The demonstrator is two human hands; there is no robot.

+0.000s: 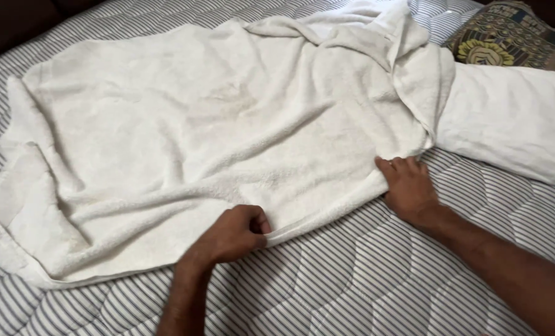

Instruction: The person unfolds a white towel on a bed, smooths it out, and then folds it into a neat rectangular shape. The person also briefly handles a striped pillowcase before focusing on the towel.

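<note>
The left hand point(234, 235) is curled into a loose fist, knuckles up, fingers pinched closed near the thumb; its bare forearm rises from the lower edge, wrist slightly bent; the right hand point(409, 186) lies palm down, fingers together and pointing up-left; its bare forearm stretches in from the lower right, nearly straight.

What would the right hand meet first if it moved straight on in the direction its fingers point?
The right hand already touches the edge of the white towel. Going straight on, up and slightly left, it would likely slide over the towel itself; nothing else lies in that line.
</note>
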